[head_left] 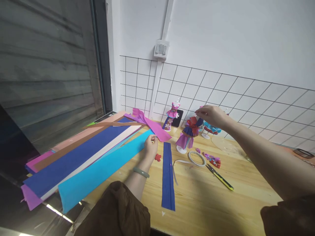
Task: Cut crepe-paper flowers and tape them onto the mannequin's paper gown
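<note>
My left hand (150, 147) is closed in a pinch beside the end of a bright blue crepe paper strip (105, 172) and a magenta crepe paper piece (161, 132). What lies between its fingertips is too small to make out. Raised over the table, my right hand (210, 114) pinches close to the top of a small dress form in a red, navy and purple paper dress (188, 134); anything in its fingers is hidden. A red paper flower (157, 157) lies just right of my left wrist. Nearby is a flat navy crepe paper strip (168, 177).
Several coloured paper strips (81, 154) spread over the table's left side. Behind stands a pink-dressed form (172, 116); a blue-dressed form (211, 128) is partly covered by my right hand. A tape roll (197, 158), scissors-like snips (220, 177) and paper scraps (213, 160) lie centre right.
</note>
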A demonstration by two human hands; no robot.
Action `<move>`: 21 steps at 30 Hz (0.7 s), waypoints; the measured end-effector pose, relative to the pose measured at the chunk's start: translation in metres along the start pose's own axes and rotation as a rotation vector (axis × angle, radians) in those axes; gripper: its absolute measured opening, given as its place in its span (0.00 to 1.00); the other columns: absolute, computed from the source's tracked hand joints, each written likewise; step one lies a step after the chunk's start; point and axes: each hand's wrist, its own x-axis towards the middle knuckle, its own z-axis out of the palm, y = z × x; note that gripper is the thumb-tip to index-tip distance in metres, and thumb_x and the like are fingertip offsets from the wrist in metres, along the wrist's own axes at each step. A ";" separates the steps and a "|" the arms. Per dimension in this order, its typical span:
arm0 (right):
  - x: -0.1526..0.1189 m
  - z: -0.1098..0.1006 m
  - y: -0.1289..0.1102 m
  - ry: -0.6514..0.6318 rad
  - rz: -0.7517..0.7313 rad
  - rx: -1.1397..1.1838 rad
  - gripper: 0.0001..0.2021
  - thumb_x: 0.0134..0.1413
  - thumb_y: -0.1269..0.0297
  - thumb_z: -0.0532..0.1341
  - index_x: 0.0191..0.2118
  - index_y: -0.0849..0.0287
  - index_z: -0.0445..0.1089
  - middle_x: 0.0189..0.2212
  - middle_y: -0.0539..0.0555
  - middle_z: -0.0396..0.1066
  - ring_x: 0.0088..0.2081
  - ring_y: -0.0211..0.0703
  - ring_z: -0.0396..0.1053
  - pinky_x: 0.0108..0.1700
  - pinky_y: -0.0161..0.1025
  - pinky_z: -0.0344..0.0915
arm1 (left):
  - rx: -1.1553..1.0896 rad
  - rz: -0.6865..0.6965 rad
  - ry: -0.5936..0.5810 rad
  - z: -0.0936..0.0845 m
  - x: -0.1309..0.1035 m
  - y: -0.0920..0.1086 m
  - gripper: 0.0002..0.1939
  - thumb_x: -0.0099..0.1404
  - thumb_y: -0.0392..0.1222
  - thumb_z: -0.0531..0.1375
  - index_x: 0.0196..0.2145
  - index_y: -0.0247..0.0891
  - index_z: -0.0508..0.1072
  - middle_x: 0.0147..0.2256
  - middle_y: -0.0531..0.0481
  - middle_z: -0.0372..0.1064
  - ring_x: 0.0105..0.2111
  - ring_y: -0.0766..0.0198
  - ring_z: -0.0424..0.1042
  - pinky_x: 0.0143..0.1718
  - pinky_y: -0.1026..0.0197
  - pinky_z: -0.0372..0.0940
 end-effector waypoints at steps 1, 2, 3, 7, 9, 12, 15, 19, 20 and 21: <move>0.000 0.001 0.000 0.006 0.002 -0.002 0.12 0.49 0.63 0.53 0.33 0.56 0.74 0.30 0.53 0.72 0.29 0.41 0.67 0.32 0.37 0.62 | -0.007 -0.010 0.002 -0.001 0.002 -0.001 0.07 0.54 0.37 0.54 0.32 0.38 0.69 0.30 0.49 0.69 0.32 0.63 0.68 0.35 0.61 0.61; -0.001 0.002 0.000 0.014 -0.001 -0.004 0.12 0.49 0.63 0.53 0.33 0.56 0.74 0.30 0.53 0.72 0.29 0.41 0.67 0.32 0.37 0.62 | -0.014 -0.022 0.004 -0.001 0.004 -0.002 0.07 0.54 0.37 0.54 0.33 0.38 0.69 0.30 0.48 0.69 0.32 0.63 0.69 0.35 0.60 0.61; -0.001 0.003 0.001 0.022 -0.010 -0.003 0.12 0.49 0.63 0.53 0.34 0.57 0.74 0.30 0.53 0.72 0.29 0.41 0.67 0.32 0.37 0.62 | -0.023 -0.037 0.005 -0.002 0.006 -0.004 0.07 0.54 0.37 0.54 0.33 0.37 0.69 0.29 0.48 0.70 0.32 0.63 0.69 0.36 0.60 0.61; -0.001 0.007 0.004 0.041 -0.041 -0.005 0.13 0.50 0.65 0.53 0.35 0.59 0.73 0.30 0.54 0.71 0.30 0.41 0.67 0.34 0.37 0.62 | -0.057 -0.111 -0.011 -0.004 0.012 -0.009 0.08 0.53 0.36 0.54 0.33 0.35 0.67 0.27 0.48 0.70 0.29 0.64 0.70 0.34 0.61 0.62; -0.001 0.009 0.006 0.033 -0.031 -0.006 0.13 0.52 0.65 0.52 0.36 0.59 0.73 0.31 0.55 0.71 0.31 0.42 0.67 0.34 0.37 0.62 | -0.064 -0.141 -0.033 -0.005 0.013 -0.011 0.08 0.52 0.35 0.54 0.32 0.35 0.67 0.26 0.48 0.70 0.27 0.64 0.69 0.32 0.61 0.62; -0.002 0.011 0.006 0.023 0.007 0.000 0.14 0.53 0.65 0.50 0.39 0.60 0.72 0.33 0.56 0.71 0.33 0.43 0.68 0.35 0.38 0.63 | -0.061 -0.171 -0.066 -0.005 0.013 -0.012 0.07 0.51 0.35 0.55 0.31 0.35 0.68 0.24 0.50 0.69 0.25 0.65 0.69 0.30 0.62 0.61; -0.003 0.012 0.005 0.019 0.051 -0.006 0.15 0.54 0.65 0.50 0.42 0.61 0.70 0.35 0.58 0.71 0.33 0.44 0.68 0.35 0.39 0.63 | -0.050 -0.192 -0.085 -0.005 0.012 -0.011 0.08 0.50 0.35 0.56 0.31 0.34 0.68 0.22 0.51 0.68 0.23 0.66 0.67 0.27 0.65 0.60; -0.004 0.014 0.004 0.019 0.062 0.022 0.16 0.53 0.65 0.51 0.45 0.62 0.69 0.37 0.58 0.71 0.34 0.45 0.69 0.35 0.40 0.64 | -0.034 -0.200 -0.104 -0.007 0.010 -0.006 0.09 0.51 0.38 0.56 0.32 0.33 0.68 0.22 0.50 0.68 0.20 0.69 0.64 0.23 0.67 0.56; -0.004 0.015 0.004 0.019 0.059 0.028 0.16 0.53 0.65 0.51 0.45 0.62 0.68 0.37 0.58 0.72 0.34 0.45 0.69 0.35 0.40 0.64 | -0.027 -0.199 -0.107 -0.008 0.010 -0.005 0.10 0.51 0.39 0.56 0.32 0.33 0.68 0.22 0.51 0.68 0.19 0.69 0.63 0.22 0.67 0.55; -0.004 0.015 0.005 0.021 0.056 0.030 0.16 0.53 0.65 0.51 0.45 0.62 0.68 0.37 0.58 0.72 0.33 0.45 0.69 0.35 0.40 0.64 | -0.020 -0.196 -0.108 -0.008 0.010 -0.004 0.10 0.51 0.40 0.57 0.32 0.33 0.68 0.21 0.51 0.67 0.19 0.69 0.63 0.21 0.67 0.54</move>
